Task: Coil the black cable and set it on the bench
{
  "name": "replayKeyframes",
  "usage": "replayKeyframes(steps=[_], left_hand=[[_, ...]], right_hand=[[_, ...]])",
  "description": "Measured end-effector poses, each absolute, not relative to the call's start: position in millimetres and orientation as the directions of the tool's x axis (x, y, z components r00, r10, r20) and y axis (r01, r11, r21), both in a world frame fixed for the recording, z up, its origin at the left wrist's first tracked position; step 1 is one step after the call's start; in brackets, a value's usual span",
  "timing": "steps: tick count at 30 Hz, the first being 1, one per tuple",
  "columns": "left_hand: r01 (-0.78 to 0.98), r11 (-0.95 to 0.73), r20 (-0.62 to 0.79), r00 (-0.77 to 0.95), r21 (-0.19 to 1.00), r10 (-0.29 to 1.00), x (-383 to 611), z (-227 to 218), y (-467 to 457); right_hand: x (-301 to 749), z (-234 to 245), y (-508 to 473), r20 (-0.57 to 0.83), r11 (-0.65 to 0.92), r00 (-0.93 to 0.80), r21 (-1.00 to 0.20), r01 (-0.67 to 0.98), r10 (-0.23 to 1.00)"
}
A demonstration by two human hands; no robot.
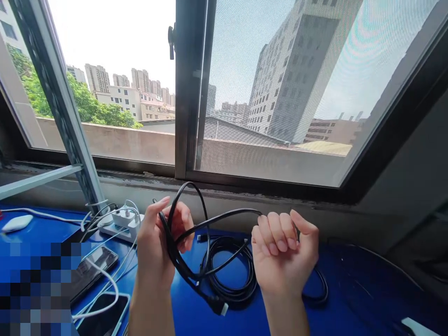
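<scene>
Upright hands (156, 252) (284, 247) curl around a black cable (175, 254).

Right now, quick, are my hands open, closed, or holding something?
Left hand: loosely curled, holding loops of black cable.
Right hand: closed in a fist, gripping black cable.

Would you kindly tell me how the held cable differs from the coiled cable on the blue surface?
The held cable is raised, while the coiled cable lies on the blue surface. The held cable makes a few loose, uneven loops; the coiled cable makes rounder, neater turns. Both are black.
</scene>
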State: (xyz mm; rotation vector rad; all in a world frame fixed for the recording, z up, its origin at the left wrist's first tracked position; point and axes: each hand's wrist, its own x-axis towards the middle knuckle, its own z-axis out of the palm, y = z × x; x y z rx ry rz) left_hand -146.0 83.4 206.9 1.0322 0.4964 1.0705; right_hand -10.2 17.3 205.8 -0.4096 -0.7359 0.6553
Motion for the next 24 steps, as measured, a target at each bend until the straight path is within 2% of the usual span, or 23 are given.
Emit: replayKeyframes(steps=[7,10,14,19,24], left_hand=[[-0.463,0.107,0.103,0.404,0.88,0.909,-146.4,201.5,90.3],[-0.462,0.111,0.102,0.412,0.88,0.905,-142.0,201.7,94.4],[-0.46,0.16,0.032,0.382,0.873,0.924,-132.4,204.5,97.9],[-0.438,0.24,-0.049,0.402,0.866,0.914,-120.1,203.8,101.3],[-0.442,0.251,-0.039,0.434,0.861,0.9,-112.2,198.6,104.9]], right_hand=[[-12.2,203.7,22.2,0.434,0.543,0.329,-0.717,-0.437,0.839],[-11.1,202.1,23.9,0.41,0.499,0.285,-0.738,-0.455,0.866],[-6.2,200.4,24.0,0.41,0.472,0.233,-0.775,-0.421,0.882],[3.0,204.0,15.4,0.414,0.496,0.284,-0.792,-0.356,0.865],[15.6,203.0,2.7,0.401,0.527,0.361,-0.756,-0.389,0.842]])
